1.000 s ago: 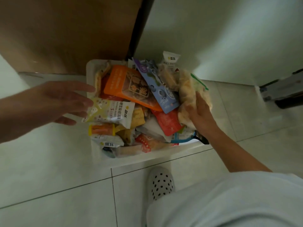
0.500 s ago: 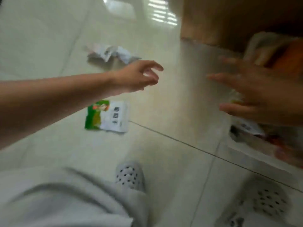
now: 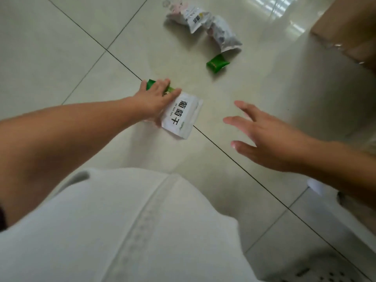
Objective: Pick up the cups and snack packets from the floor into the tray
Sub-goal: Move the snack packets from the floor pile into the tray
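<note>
On the pale tiled floor (image 3: 61, 47), my left hand (image 3: 154, 100) clasps the green-and-white packet (image 3: 181, 117), fingers over its green end, thumb at its near edge. My right hand (image 3: 264, 139) hovers nearby, fingers spread, empty. Other packets (image 3: 221, 33) lie farther off.

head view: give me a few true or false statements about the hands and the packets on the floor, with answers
1. The left hand grips the white and green packet. True.
2. The right hand holds a cup. False: its fingers are spread and it holds nothing.
3. A small green packet lies on the floor, apart from both hands. True.
4. The small green packet lies on top of the pale packets. False: it lies on the tiles beside them, on the side nearer the person.
</note>
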